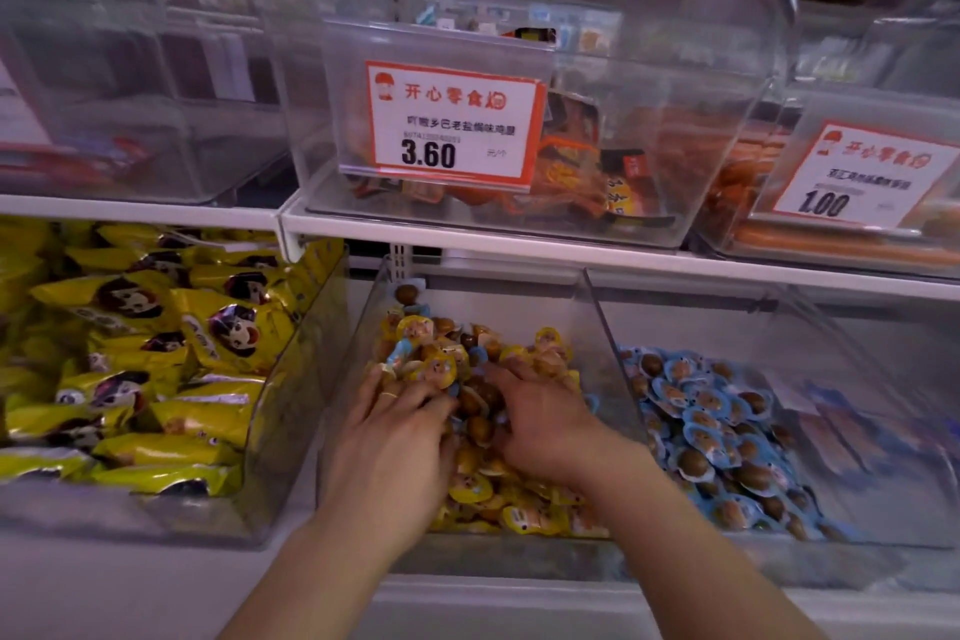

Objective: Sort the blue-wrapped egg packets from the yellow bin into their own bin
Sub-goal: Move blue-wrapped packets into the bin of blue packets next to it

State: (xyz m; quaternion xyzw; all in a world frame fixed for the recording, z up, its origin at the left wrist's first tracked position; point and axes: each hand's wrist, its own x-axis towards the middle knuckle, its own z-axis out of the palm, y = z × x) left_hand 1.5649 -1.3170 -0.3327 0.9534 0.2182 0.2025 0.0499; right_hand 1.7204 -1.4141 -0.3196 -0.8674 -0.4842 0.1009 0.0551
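Yellow bin (358, 343): clear plastic, middle of the lower shelf; heaped with yellow-wrapped egg packets (470, 488) and bare brown eggs; both hands inside it.
Blue-wrapped egg packets in yellow bin: one blue packet (399, 353) lying on top of the heap toward the back left, just beyond the left fingertips; another blue edge (591, 401) showing at the right wall of the bin, just beside the right hand.
Blue bin (857, 338): clear plastic, directly right of the yellow bin, walls touching; filled along its left and front with a blue-wrapped pile (717, 437).
Left hand (397, 437): palm down on the heap, left half of the bin; fingers spread and reaching forward into the packets; a ring (388, 395) on one finger; cannot tell whether anything is gripped beneath.
Right hand (540, 424): palm down on the heap, right half of the bin, close beside the left hand; fingers curled down into the packets; cannot tell whether a packet is pinched.
Left neighbour: bin of large yellow snack bags (150, 353).
Upper shelf: clear bin with orange-brown packs behind a price tag (452, 122) reading 3.60; a second tag (860, 174) reading 1.00 at the right.
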